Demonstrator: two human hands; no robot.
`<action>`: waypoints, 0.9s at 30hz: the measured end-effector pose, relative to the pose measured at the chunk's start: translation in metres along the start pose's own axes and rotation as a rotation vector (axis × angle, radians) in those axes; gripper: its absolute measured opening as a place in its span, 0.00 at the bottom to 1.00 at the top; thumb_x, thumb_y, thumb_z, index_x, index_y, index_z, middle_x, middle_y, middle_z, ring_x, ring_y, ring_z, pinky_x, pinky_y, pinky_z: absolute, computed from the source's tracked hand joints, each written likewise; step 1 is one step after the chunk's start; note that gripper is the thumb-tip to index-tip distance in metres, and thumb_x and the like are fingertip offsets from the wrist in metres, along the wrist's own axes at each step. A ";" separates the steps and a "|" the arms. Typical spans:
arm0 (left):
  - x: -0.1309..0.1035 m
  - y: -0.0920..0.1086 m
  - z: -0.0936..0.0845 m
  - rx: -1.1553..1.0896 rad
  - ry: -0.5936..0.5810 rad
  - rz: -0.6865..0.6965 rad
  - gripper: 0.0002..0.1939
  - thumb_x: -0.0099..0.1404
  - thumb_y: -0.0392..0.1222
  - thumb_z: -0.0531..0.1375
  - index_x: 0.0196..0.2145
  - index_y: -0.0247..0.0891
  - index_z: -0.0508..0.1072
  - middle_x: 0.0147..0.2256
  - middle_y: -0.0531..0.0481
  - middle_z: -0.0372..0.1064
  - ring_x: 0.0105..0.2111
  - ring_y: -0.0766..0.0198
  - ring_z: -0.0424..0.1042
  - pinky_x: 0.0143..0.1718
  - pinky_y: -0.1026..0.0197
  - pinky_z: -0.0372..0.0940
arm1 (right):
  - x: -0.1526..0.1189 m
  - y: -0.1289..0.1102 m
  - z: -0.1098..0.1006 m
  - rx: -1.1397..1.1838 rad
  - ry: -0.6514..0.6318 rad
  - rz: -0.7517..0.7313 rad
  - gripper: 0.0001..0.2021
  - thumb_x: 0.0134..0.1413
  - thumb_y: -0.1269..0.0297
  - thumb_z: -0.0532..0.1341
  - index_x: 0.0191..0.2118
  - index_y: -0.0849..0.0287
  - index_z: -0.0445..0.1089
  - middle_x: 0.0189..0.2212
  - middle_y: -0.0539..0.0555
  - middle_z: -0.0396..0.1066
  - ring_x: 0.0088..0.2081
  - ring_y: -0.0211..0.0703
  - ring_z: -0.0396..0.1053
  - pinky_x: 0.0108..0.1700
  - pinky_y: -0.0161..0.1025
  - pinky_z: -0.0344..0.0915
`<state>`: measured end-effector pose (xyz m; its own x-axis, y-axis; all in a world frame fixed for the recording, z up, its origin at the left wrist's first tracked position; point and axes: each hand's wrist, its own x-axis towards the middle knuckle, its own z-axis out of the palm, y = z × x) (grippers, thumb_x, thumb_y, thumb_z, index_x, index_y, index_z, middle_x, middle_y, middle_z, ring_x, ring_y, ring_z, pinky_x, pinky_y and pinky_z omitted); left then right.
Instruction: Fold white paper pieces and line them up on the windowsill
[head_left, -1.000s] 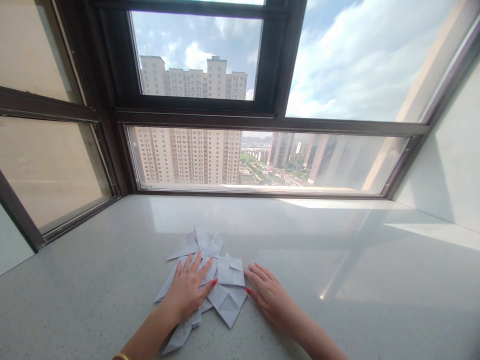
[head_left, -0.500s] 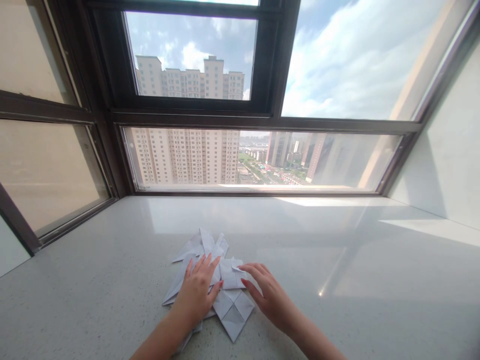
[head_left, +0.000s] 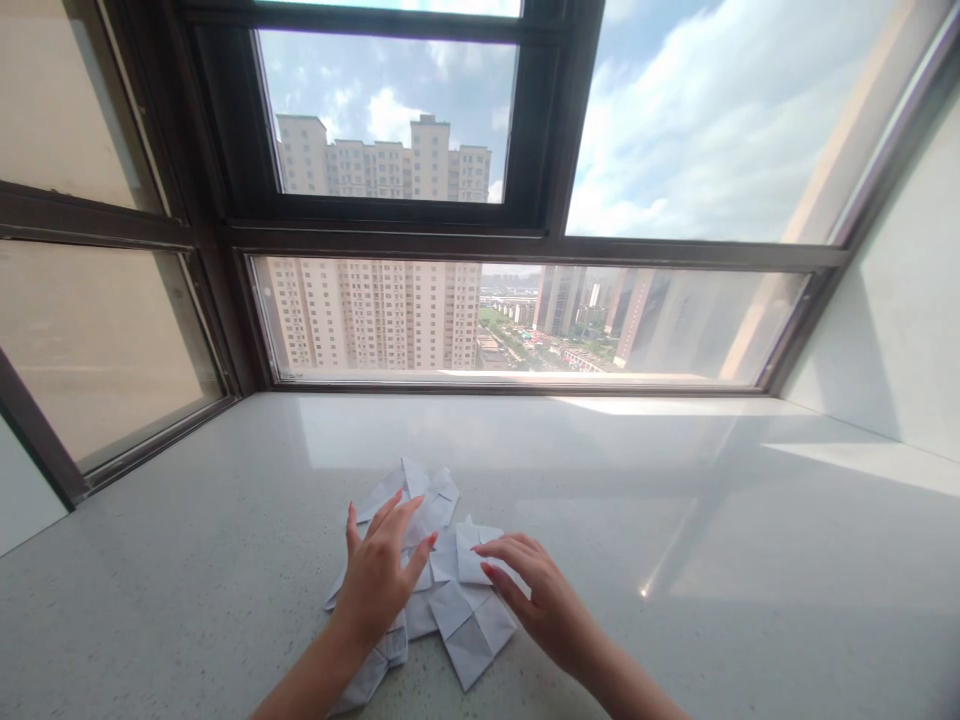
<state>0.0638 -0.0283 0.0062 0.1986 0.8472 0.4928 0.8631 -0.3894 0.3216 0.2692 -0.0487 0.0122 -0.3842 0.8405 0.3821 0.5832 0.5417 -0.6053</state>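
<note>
Several white folded paper pieces [head_left: 474,640] lie overlapping in a loose pile on the pale speckled sill. My left hand [head_left: 381,570] is over the left part of the pile, its fingers spread and partly hiding the papers beneath. At the pile's right side, my right hand [head_left: 529,580] has its thumb and fingertips close together on a small squarish folded paper [head_left: 469,565]. More folded sheets [head_left: 429,510] stick out beyond my left fingertips, and others [head_left: 375,670] show beside my left wrist.
The glossy sill [head_left: 675,520] spreads around the pile, with sunlight patches on its right. Dark window frames [head_left: 525,390] border its far edge and left side. A white wall [head_left: 892,330] stands at the right. Tall buildings [head_left: 390,310] show through the glass.
My left hand has lifted and shifted slightly left, with its fingers spread wider. The squarish folded paper under my right hand has slid a little to the right.
</note>
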 end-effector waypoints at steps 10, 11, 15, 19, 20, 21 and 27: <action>-0.006 0.020 -0.012 -0.255 -0.265 0.388 0.22 0.62 0.48 0.49 0.54 0.42 0.54 0.54 0.47 0.56 0.52 0.60 0.56 0.52 0.55 0.50 | 0.006 0.013 0.014 0.751 0.106 0.312 0.21 0.45 0.45 0.55 0.34 0.61 0.63 0.16 0.47 0.65 0.18 0.35 0.60 0.21 0.33 0.57; -0.007 0.021 -0.010 -0.291 -0.291 0.396 0.23 0.62 0.48 0.50 0.54 0.43 0.53 0.54 0.47 0.56 0.52 0.60 0.57 0.52 0.56 0.52 | 0.006 0.014 0.014 0.761 0.120 0.336 0.20 0.43 0.46 0.57 0.30 0.61 0.63 0.14 0.45 0.62 0.16 0.33 0.58 0.19 0.31 0.55; -0.008 0.017 -0.007 -0.422 -0.279 0.324 0.27 0.59 0.49 0.54 0.55 0.42 0.52 0.53 0.45 0.57 0.51 0.57 0.58 0.50 0.56 0.54 | 0.007 0.019 0.009 0.787 0.293 0.393 0.19 0.40 0.48 0.60 0.21 0.60 0.60 0.11 0.41 0.53 0.14 0.29 0.49 0.15 0.29 0.46; -0.003 0.005 -0.008 -0.564 -0.155 0.127 0.20 0.62 0.44 0.50 0.52 0.41 0.57 0.51 0.45 0.60 0.48 0.59 0.62 0.48 0.57 0.57 | 0.006 0.023 0.003 0.829 0.498 0.422 0.17 0.43 0.51 0.60 0.21 0.60 0.59 0.10 0.41 0.51 0.15 0.29 0.47 0.17 0.29 0.46; -0.001 0.001 -0.008 -0.591 -0.123 0.070 0.18 0.63 0.44 0.49 0.51 0.40 0.59 0.49 0.45 0.61 0.47 0.59 0.63 0.47 0.57 0.58 | 0.006 0.023 0.003 0.836 0.523 0.430 0.17 0.43 0.51 0.60 0.21 0.60 0.59 0.10 0.41 0.52 0.15 0.29 0.48 0.17 0.29 0.46; 0.001 -0.002 -0.008 -0.609 -0.094 0.016 0.17 0.63 0.44 0.48 0.49 0.40 0.60 0.48 0.45 0.62 0.46 0.60 0.64 0.46 0.57 0.58 | 0.006 0.023 0.002 0.845 0.536 0.438 0.17 0.43 0.52 0.61 0.20 0.59 0.58 0.10 0.41 0.52 0.15 0.30 0.48 0.17 0.29 0.47; 0.010 -0.020 -0.006 -0.539 -0.075 -0.100 0.14 0.61 0.42 0.48 0.42 0.38 0.66 0.42 0.47 0.67 0.42 0.60 0.66 0.44 0.58 0.59 | 0.007 0.020 0.002 0.902 0.485 0.456 0.16 0.39 0.52 0.63 0.23 0.61 0.62 0.11 0.45 0.61 0.16 0.32 0.55 0.19 0.30 0.53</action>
<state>0.0459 -0.0143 0.0094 0.1767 0.9054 0.3861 0.5235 -0.4186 0.7421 0.2767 -0.0324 0.0008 0.1676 0.9799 0.1082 -0.2094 0.1427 -0.9674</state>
